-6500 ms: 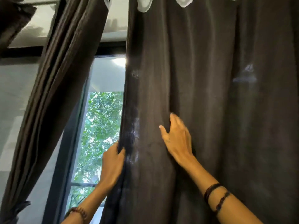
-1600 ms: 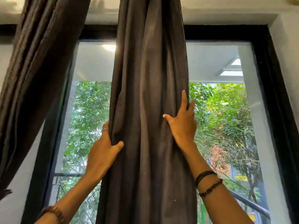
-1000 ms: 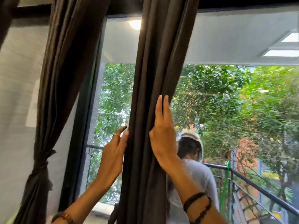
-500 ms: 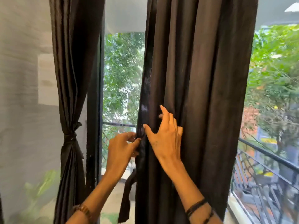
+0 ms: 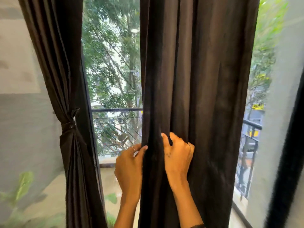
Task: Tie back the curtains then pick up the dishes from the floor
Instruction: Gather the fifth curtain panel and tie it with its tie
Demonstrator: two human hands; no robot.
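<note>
Both forearms rise from the near bottom edge, close together and almost parallel; the left hand (image 5: 130, 167) shows its back, fingers bent rightward, a thin ring on one finger, its fingertips (image 5: 144, 147) pinching a fold of the curtain (image 5: 197, 79); the right hand (image 5: 177, 155), slightly higher, curls its fingers into the cloth, knuckles raised, a dark band at its wrist.

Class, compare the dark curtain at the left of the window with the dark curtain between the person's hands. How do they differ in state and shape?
The left dark fabric curtain is cinched by a tie; the middle dark fabric curtain has none visible. The left curtain pinches to a narrow waist; the middle one hangs in broad folds. No hand touches the left curtain; the left hand and right hand grip the middle one. Both are the same dark brown cloth.
</note>
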